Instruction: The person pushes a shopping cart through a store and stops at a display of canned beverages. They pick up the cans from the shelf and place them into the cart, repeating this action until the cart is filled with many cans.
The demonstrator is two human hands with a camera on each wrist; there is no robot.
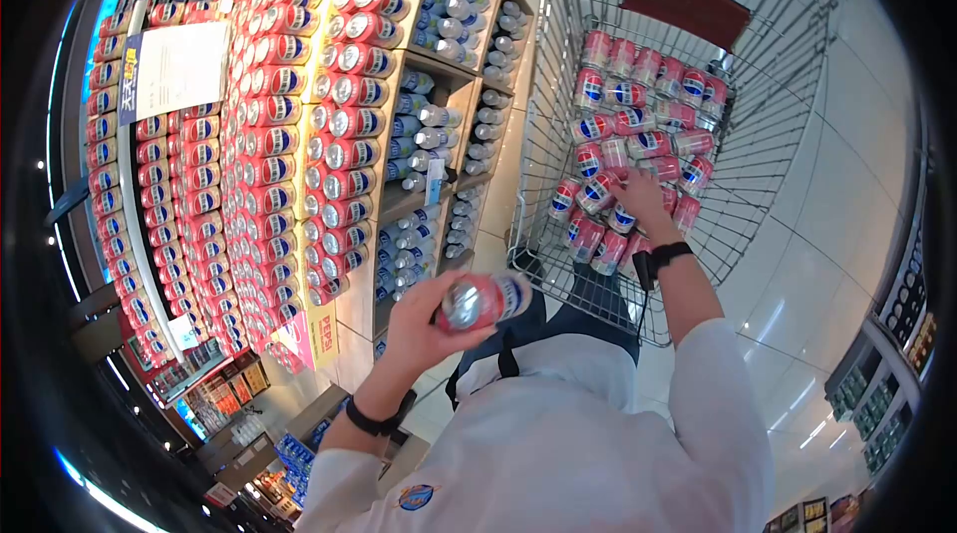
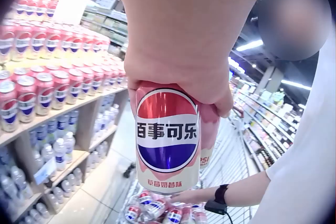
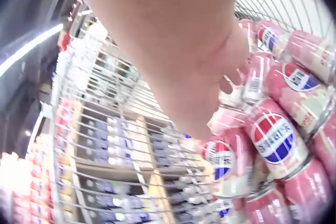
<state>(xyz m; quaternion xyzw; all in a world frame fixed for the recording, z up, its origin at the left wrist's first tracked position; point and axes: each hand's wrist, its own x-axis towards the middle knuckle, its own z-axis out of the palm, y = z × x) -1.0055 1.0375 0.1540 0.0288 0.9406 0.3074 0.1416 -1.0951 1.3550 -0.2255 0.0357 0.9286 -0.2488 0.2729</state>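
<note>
Two pink cans, the front one (image 1: 474, 302) with a round red, white and blue logo (image 2: 167, 129), are gripped together by my left hand (image 1: 424, 324) outside the cart. In the left wrist view, that hand (image 2: 181, 79) covers their tops from above. My right hand (image 1: 641, 196) reaches down into the metal cart (image 1: 788, 149), its fingers touching a can (image 1: 596, 192) among many pink cans lying and standing there. In the right wrist view, the right hand (image 3: 210, 87) lies beside tumbled cans (image 3: 275, 137); part of its fingers is hidden.
Left of the cart, a tall stack of pink cans (image 1: 269, 139) rises beside wooden shelves (image 1: 401, 204) of bottles. A price sign (image 1: 179, 72) stands before the stack. The cart's red flap (image 1: 686, 4) is at its far end. More shelves (image 1: 872, 383) stand at the right.
</note>
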